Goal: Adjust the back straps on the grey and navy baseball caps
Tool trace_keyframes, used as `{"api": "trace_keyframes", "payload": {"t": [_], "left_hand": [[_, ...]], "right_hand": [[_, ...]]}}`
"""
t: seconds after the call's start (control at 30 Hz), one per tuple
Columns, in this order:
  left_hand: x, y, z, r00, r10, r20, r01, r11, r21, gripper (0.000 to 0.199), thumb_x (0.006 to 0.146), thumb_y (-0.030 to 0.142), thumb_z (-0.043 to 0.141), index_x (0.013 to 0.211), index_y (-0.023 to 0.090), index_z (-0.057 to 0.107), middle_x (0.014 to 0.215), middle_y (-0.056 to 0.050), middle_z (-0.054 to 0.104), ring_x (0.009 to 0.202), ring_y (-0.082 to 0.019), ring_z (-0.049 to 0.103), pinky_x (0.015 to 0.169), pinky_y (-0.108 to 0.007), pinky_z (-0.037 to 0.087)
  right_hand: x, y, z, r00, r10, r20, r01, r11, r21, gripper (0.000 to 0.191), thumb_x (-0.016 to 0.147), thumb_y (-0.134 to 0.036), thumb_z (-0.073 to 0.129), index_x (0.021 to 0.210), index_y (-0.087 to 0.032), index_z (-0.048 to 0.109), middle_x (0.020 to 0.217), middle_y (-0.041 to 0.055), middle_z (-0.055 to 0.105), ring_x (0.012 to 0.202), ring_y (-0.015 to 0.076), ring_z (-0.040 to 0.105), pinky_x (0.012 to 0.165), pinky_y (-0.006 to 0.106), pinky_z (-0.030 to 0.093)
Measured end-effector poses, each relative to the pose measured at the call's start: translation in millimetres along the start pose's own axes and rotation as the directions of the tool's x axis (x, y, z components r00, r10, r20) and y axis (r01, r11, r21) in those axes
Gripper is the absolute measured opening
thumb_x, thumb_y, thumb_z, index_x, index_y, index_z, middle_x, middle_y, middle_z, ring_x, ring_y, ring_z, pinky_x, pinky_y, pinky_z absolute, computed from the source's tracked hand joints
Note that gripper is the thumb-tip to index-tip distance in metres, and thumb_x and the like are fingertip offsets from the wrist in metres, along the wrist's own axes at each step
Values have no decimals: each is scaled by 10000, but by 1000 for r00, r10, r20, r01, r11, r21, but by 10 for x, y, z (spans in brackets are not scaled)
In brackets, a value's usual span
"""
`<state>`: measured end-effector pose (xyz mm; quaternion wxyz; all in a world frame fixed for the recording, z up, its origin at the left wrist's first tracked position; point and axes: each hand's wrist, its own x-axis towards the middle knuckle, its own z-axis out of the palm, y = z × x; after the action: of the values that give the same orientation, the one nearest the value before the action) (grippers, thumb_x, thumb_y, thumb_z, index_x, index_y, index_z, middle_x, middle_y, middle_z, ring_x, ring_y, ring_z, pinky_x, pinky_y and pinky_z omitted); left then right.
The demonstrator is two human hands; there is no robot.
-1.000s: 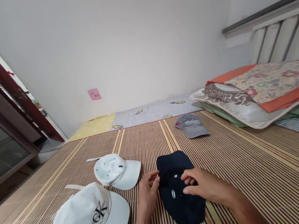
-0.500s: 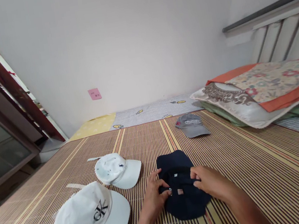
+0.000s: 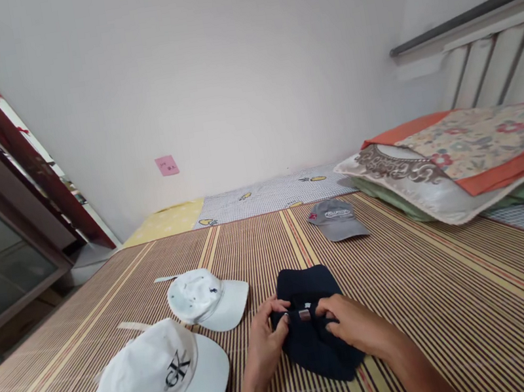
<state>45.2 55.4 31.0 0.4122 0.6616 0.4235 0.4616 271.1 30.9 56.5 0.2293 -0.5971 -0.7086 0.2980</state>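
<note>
A dark navy baseball cap point(image 3: 316, 350) lies on the striped mat with its brim pointing away from me and its inside partly showing. My left hand point(image 3: 267, 334) pinches the cap's left edge between thumb and fingers, by a small metal buckle. On the right side, my right hand point(image 3: 346, 322) grips the cap's edge with curled fingers. Small labels show inside the cap between the hands. To the left of my left hand lie a white cap with black CK letters point(image 3: 147, 383) and a smaller white cap point(image 3: 203, 298) with a little dark logo.
A grey cap point(image 3: 338, 220) rests farther back on the striped mat point(image 3: 432, 301). Pillows with an orange-bordered floral cover point(image 3: 482, 141) are stacked at the right, below a radiator point(image 3: 499, 62). A white wall stands behind, with a pink paper point(image 3: 167, 165) on it.
My right hand has moved left, closer to my left hand. The navy cap's sides are drawn together and its opening has narrowed. The other caps stay put.
</note>
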Motion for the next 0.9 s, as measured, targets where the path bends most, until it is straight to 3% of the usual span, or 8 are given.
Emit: {"api": "trace_keyframes", "payload": {"t": [0.1, 0.17, 0.3, 0.4, 0.53, 0.73, 0.9], "left_hand": [[-4, 29, -9, 999, -32, -8, 32, 999, 26, 87, 839, 314, 634, 840, 228, 637, 924, -57, 721, 1051, -275, 659, 954, -393, 465], [-6, 32, -12, 999, -35, -19, 35, 998, 45, 91, 839, 303, 626, 863, 217, 647, 875, -36, 680, 901, -234, 636, 836, -349, 465], [-3, 8, -12, 999, -30, -16, 31, 999, 26, 115, 828, 265, 624, 920, 212, 669, 902, -28, 677, 911, -220, 621, 842, -332, 448], [2, -17, -16, 999, -41, -7, 41, 999, 7, 139, 832, 269, 616, 944, 211, 675, 920, -29, 681, 921, -221, 622, 849, -333, 445], [11, -38, -17, 998, -67, -6, 67, 996, -51, 144, 829, 290, 615, 934, 207, 668, 922, -35, 687, 927, -225, 623, 852, -335, 452], [19, -24, -11, 997, -72, -33, 71, 996, -52, 164, 807, 302, 629, 932, 212, 684, 920, -33, 691, 930, -230, 629, 850, -338, 450], [19, -5, -7, 996, -85, -40, 83, 995, -52, 154, 791, 310, 637, 895, 209, 691, 883, -32, 682, 896, -224, 619, 812, -330, 445]], "right_hand": [[44, 60, -31, 998, -54, -33, 57, 995, 86, 213, 825, -48, 574, 926, -216, 658, 909, 35, 707, 904, 210, 696, 789, 317, 490], [70, 91, -75, 995, -92, -45, 100, 964, 247, 183, 846, -79, 547, 942, -217, 618, 864, 13, 685, 840, 184, 708, 757, 298, 519], [54, 71, -195, 991, -132, -30, 118, 735, 668, 239, 845, -225, 645, 1082, -204, 617, 945, 27, 707, 819, 187, 738, 853, 356, 540], [-5, 9, -268, 985, -171, -28, 124, 580, 806, 387, 842, -296, 699, 1213, -208, 636, 970, 19, 712, 851, 176, 730, 895, 350, 516], [-67, -40, -309, 977, -208, -46, 143, 480, 865, 434, 838, -319, 737, 1254, -218, 669, 946, -4, 664, 803, 149, 689, 817, 309, 505], [-129, -63, -370, 964, -268, -2, 134, 477, 869, 427, 818, -360, 787, 1216, -228, 707, 928, 0, 661, 692, 110, 595, 655, 253, 466], [-221, -77, -459, 962, -272, -24, 149, 447, 882, 449, 737, -396, 837, 1145, -242, 730, 843, 9, 678, 677, 138, 551, 597, 255, 446]]}}
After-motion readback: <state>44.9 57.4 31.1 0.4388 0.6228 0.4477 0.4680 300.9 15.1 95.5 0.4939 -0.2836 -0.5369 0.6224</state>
